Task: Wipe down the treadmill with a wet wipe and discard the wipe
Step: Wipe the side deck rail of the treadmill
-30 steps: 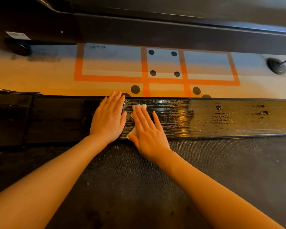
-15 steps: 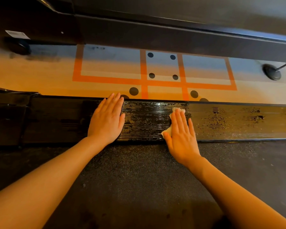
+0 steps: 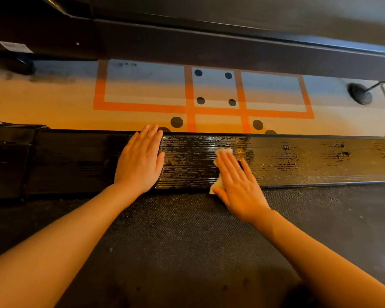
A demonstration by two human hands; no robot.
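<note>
White wet wipe (image 3: 223, 152) lies flat under my right hand (image 3: 238, 185), fingers straight and together, pressing it onto the treadmill's side rail (image 3: 309, 161). Its long axis runs left-right; drier rail stretches rightward. My left hand (image 3: 140, 161) rests flat, bracing.
</note>
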